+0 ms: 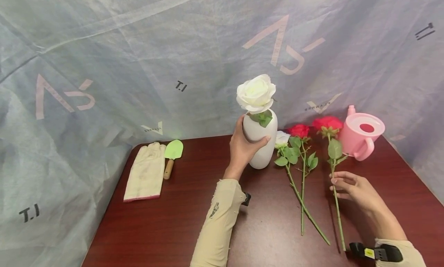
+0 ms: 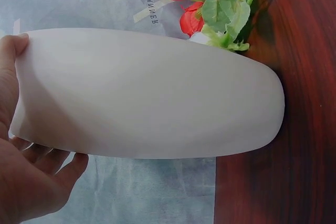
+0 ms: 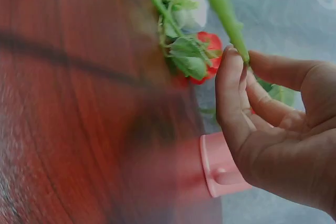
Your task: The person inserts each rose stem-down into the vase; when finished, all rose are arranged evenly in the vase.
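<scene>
My left hand (image 1: pixel 243 145) grips the white vase (image 1: pixel 261 157) round its upper side, thumb across the front. A white rose (image 1: pixel 256 92) stands in the vase, its bloom above the mouth and its lower stem hidden inside. In the left wrist view the pale vase (image 2: pixel 152 93) fills the middle, with fingers and thumb at its upper end. To the right, my right hand (image 1: pixel 357 191) pinches the green stem (image 1: pixel 336 205) of a red rose (image 1: pixel 327 123) between thumb and fingertips. The right wrist view shows that stem (image 3: pixel 223 11) held at the fingertips.
Another red rose (image 1: pixel 299 130) and a white rose (image 1: pixel 282 137) lie with crossed stems between the hands. A pink watering can (image 1: pixel 360 134) stands at the back right. Pale gloves (image 1: pixel 145 170) and a green trowel (image 1: pixel 173 149) lie at the left. A grey cloth (image 1: pixel 138 66) hangs behind the table.
</scene>
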`<state>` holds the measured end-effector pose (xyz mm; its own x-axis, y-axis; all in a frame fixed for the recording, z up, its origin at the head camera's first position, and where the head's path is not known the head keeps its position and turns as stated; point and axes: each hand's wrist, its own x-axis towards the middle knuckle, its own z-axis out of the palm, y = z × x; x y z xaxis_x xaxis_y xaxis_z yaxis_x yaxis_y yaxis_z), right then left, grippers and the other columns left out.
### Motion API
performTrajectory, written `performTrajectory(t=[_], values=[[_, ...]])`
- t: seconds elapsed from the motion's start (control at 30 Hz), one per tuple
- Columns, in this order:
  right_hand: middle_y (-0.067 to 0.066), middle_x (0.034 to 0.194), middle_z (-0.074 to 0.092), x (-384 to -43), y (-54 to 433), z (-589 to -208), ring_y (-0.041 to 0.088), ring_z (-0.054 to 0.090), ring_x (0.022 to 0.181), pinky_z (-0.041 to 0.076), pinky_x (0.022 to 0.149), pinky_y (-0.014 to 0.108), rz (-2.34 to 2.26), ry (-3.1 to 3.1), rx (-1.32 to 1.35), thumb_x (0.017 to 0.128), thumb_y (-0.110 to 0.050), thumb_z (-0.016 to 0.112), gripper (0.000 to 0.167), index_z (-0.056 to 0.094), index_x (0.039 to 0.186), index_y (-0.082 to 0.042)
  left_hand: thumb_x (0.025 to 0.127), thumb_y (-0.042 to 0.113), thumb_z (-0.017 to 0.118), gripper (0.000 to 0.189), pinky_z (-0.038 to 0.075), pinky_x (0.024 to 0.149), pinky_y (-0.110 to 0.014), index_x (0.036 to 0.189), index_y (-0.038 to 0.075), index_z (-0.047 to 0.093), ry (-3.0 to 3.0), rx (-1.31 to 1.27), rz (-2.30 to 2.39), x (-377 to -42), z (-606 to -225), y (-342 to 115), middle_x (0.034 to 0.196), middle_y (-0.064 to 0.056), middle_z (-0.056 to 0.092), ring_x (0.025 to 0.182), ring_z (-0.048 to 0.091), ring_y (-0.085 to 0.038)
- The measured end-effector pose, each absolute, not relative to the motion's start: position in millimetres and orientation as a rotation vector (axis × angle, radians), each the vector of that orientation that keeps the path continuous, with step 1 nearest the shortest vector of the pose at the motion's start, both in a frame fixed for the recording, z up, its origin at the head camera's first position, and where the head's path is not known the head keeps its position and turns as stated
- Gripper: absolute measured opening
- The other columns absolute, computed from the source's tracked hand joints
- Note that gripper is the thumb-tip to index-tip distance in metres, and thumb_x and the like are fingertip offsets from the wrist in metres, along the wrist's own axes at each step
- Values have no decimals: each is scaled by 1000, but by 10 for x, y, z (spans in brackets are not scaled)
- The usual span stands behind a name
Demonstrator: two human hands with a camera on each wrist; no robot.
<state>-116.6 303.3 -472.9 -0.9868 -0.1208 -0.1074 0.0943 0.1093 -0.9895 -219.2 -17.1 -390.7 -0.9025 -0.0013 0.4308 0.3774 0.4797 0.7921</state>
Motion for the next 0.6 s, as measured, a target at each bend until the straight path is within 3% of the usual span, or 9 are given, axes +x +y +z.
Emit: performTrajectory(t=[0.1, 0.3, 0.6], values=[[-11, 95, 66, -1146, 3031, -4702, 11, 65, 81, 53, 66, 27, -2123, 2099, -90, 95, -5, 52, 20, 65, 100, -19, 68, 44, 79, 88, 48, 81, -38, 142, 25, 35, -2357, -313, -1394, -2192, -3912, -176, 125, 4, 53, 105, 54, -15], [-5, 93, 68, -1107, 2985, -4643, 11, 65, 81, 53, 67, 25, -2284, 1976, -198, 96, 0, 47, 23, 65, 102, -12, 68, 42, 80, 89, 47, 82, -36, 142, 24, 34, -2363, -308, -1401, -2195, -3911, -178, 127, 4, 52, 106, 54, -13], [-2, 94, 66, -1125, 2821, -4513, 13, 65, 83, 52, 69, 25, -2381, 1834, -257, 97, 2, 44, 28, 66, 103, -13, 68, 41, 80, 89, 47, 82, -37, 142, 23, 35, -2355, -317, -1406, -2198, -3906, -179, 126, 4, 52, 106, 54, -14]])
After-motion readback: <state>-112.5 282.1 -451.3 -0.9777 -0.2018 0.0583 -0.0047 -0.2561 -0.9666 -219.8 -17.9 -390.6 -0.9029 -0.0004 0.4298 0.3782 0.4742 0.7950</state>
